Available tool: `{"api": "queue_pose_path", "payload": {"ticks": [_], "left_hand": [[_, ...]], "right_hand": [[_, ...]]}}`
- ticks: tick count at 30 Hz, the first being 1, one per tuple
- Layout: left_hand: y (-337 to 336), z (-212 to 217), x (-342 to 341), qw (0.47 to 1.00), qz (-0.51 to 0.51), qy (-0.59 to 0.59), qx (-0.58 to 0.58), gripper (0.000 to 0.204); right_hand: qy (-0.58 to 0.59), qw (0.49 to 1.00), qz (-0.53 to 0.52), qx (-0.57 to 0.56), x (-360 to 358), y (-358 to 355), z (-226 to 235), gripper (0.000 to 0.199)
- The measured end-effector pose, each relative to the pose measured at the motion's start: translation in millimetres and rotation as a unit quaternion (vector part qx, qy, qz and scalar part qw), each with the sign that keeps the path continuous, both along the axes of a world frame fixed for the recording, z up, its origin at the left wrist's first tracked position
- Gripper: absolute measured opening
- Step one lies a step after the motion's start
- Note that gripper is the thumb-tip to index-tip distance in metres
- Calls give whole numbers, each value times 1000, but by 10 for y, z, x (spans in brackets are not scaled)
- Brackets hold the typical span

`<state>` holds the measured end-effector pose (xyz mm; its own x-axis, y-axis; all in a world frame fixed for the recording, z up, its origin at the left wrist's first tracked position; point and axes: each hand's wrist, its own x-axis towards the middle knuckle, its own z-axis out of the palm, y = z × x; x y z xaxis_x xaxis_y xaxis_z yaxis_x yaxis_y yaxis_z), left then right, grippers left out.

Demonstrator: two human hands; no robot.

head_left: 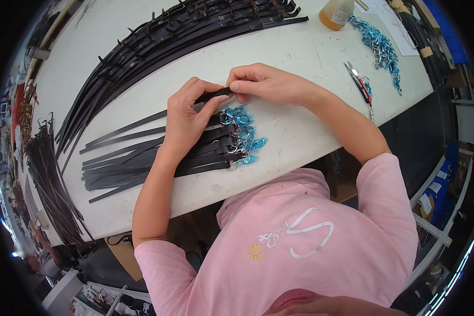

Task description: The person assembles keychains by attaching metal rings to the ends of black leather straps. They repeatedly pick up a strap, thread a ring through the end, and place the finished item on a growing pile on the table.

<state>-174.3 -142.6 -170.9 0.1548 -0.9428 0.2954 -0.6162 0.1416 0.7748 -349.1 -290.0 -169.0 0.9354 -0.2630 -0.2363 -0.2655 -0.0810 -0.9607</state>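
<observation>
Pinching a black strap (215,96) at its end, the right hand (263,83) closes thumb and forefinger on the strip, while the left hand (187,118) grips the same strap just beside it, fingers curled over the top and thumb beneath. The strap is flat, narrow and matte, apparently leather. Its long axis runs across the table, slightly tilted, with the held end toward the right edge and the free length trailing under the left hand toward the left.

Directly below the hands lies a stack of black straps (142,158), laid side by side with the same orientation. Their right ends carry blue metal snap hooks (245,134), shiny and rounded, lined up in a column near the table's near edge.

The white table (300,52) has a smooth, lightly scuffed surface. Bare surface lies to the right of the hooks and beyond the hands. Along the far edge a large fan of long black straps (184,31) curves from the left side toward the far right. Near the far right corner stand a translucent amber bottle (336,13) and a heap of loose blue hooks (380,47). A pair of pliers (357,80) lies near the right edge. A bundle of dark straps (50,179) hangs over the left edge.
</observation>
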Motion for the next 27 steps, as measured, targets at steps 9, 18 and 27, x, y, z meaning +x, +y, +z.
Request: {"api": "queue_pose_path", "payload": {"ticks": [9,18,27], "left_hand": [[0,-4,-67,999,-6,47,7,15],[32,-38,-92,994,12,92,57,13],[8,-50,-73,996,25,62,60,14]], "right_hand": [[-21,1000,9,6,-30,18,32,27],[37,994,11,-99,4,15,3,26],[15,993,-5,-119,-78,-44,-16,23]]}}
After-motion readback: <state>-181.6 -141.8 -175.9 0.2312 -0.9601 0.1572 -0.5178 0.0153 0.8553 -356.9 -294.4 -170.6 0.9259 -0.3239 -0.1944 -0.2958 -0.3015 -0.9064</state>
